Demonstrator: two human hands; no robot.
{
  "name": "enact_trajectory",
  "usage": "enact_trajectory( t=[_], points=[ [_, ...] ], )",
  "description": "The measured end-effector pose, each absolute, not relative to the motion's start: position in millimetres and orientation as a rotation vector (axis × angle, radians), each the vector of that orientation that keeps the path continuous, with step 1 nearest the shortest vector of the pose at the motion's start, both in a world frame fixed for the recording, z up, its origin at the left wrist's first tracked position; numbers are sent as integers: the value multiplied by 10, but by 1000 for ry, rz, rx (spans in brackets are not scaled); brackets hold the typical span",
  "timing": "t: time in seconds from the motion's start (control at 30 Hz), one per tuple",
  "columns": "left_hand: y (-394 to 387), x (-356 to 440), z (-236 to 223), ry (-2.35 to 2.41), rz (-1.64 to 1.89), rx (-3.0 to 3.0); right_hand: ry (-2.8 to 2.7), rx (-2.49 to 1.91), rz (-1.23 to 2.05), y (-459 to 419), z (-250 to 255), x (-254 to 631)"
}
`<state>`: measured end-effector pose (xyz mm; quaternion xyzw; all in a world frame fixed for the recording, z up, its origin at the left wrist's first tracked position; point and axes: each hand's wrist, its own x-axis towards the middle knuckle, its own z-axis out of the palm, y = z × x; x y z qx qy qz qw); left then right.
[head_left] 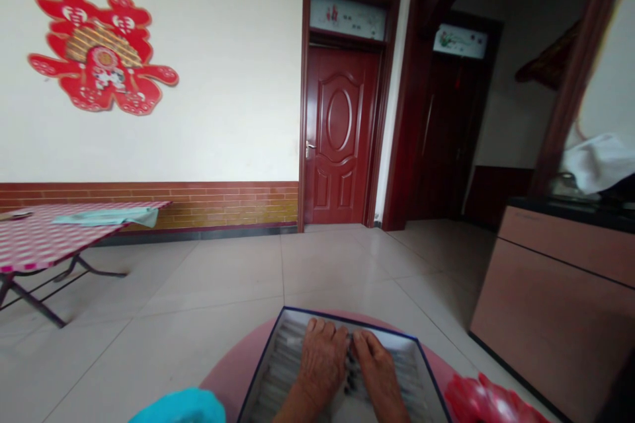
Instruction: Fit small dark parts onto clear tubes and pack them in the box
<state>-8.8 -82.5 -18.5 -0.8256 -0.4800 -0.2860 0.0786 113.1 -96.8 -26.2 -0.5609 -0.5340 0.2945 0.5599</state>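
Note:
A shallow box (pixel 278 357) with a dark blue rim lies on a pink round surface (pixel 233 373) at the bottom of the head view. Its grey inside looks lined with rows of thin items that are too blurred to name. My left hand (pixel 322 360) rests palm down inside the box, fingers stretched forward and lying flat. My right hand (pixel 380 370) lies beside it, touching it, fingers flat on the contents too. Neither hand visibly grips anything.
A turquoise thing (pixel 183 408) sits at the lower left and a red shiny thing (pixel 489 403) at the lower right. A folding table with a red checked cloth (pixel 44 238) stands left. A pink cabinet (pixel 560 304) stands right. Ahead is a red door (pixel 340 139).

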Motion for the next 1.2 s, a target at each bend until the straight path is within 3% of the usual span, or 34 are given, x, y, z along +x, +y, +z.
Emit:
enact_trajectory(
  t=[0.23, 0.53, 0.83, 1.2],
  points=[
    [-814, -101, -195, -1454, -889, -2452, -1133, -1238, 912, -927, -331, 1139],
    [-814, -89, -222, -1409, -900, -2461, -1224, -1354, 729, -933, -335, 1171],
    [-799, -77, -262, -1366, -977, -2374, -993, -1189, 1058, -924, -331, 1137],
    [-802, -82, -266, -1341, -1022, -2372, -630, -1049, 1236, -874, -414, 1141]
  ],
)
